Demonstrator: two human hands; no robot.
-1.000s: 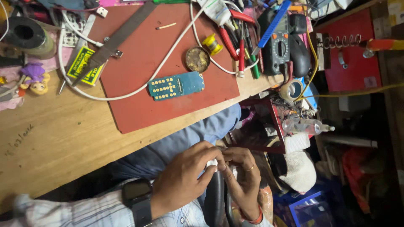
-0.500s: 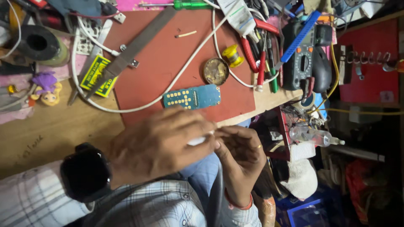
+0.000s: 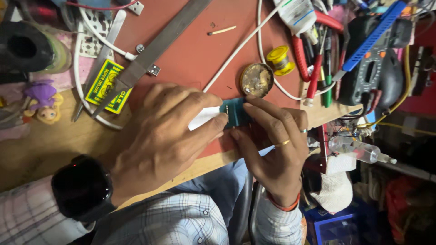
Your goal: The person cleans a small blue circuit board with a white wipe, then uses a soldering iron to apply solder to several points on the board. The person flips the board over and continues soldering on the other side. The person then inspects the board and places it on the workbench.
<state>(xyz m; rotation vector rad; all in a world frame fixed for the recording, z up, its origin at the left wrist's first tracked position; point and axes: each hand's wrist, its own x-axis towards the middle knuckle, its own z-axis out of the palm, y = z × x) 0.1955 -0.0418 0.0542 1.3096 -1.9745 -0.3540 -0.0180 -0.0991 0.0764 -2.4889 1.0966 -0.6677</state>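
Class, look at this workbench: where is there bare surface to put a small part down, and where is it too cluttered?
Bare red mat lies between the steel ruler and the white cable, holding only a matchstick. Bare wood shows below the doll, beside the left hand. The right side is crowded: pliers, solder spool, multimeter. Both hands cover the circuit board.

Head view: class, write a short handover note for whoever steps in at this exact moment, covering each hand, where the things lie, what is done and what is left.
Left hand: over the red mat, fingertips on a white piece next to the board.
Right hand: fingers pinching the teal circuit board at the mat's near edge.
Nearby: round tin, yellow solder spool, red-handled tools, steel ruler, white cable.
Done: board and white piece are together between both hands on the mat.
Left: what the hands do to the board is hidden; no tool is picked up yet.
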